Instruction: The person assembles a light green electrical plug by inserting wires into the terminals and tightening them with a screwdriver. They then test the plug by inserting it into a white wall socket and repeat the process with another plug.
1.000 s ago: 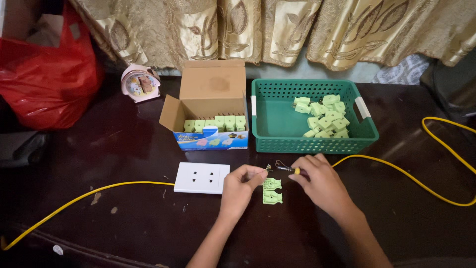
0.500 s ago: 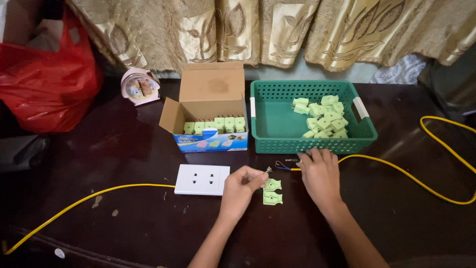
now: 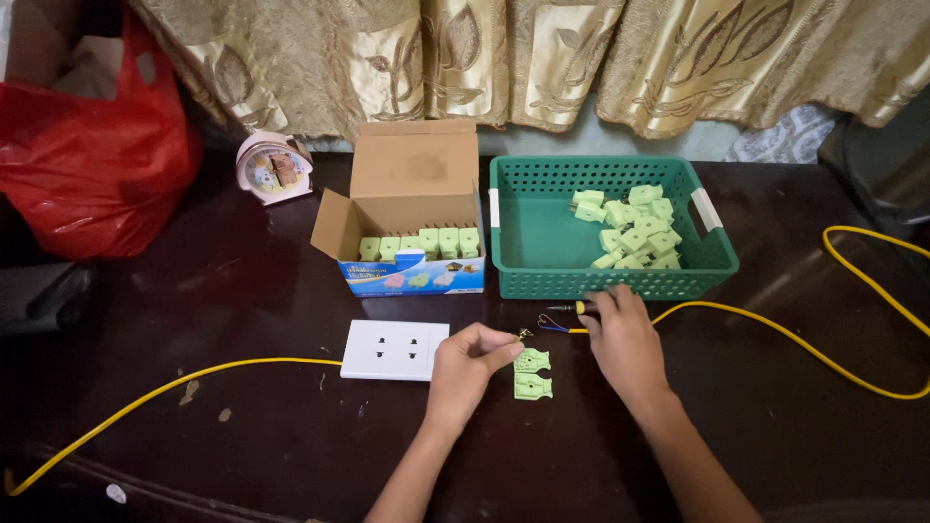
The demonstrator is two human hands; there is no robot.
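Note:
My left hand (image 3: 470,363) pinches a small metal piece (image 3: 524,334) between thumb and forefinger, just above two light green plug halves (image 3: 532,374) lying on the dark table. My right hand (image 3: 625,341) lies palm down to their right. Its fingertips are on the yellow handle of a small screwdriver (image 3: 572,307) in front of the green basket. The stripped end of a yellow cable (image 3: 775,334), with thin blue and red wires (image 3: 552,323), lies between my hands. A white socket plate (image 3: 394,350) lies left of my left hand.
A green basket (image 3: 542,281) holds several green plug parts (image 3: 632,228). An open cardboard box (image 3: 417,208) with a row of green plugs stands left of it. A pink clock (image 3: 271,167) and a red bag (image 3: 92,160) are at the far left. Curtains hang behind.
My right hand has moved away from the plug halves toward the basket, taking the screwdriver with it. My left hand has stayed in place.

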